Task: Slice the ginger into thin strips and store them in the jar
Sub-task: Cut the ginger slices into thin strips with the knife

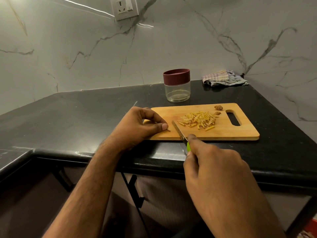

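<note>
Nearest the desk (pixel 85 114) edge, we saw the right hand (pixel 221 172) with its grip wrapped round a green-handled knife (pixel 180 133), blade angled onto the cutting board (pixel 240 129). The left hand (pixel 137 127) rested at the board's left end, fingers curled, thumb pressing a thin sliver against the wood. Mid-board lay a heap of ginger strips (pixel 199 120), with two ginger scraps (pixel 218 109) beyond. Farther back stood the jar (pixel 177 85), its maroon lid on, and a crumpled cloth (pixel 224 78) by the wall.

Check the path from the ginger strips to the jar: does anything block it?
Yes. The lid closes the jar, which stands behind the board. Between the strips and the jar lie only bare board and counter.
</note>
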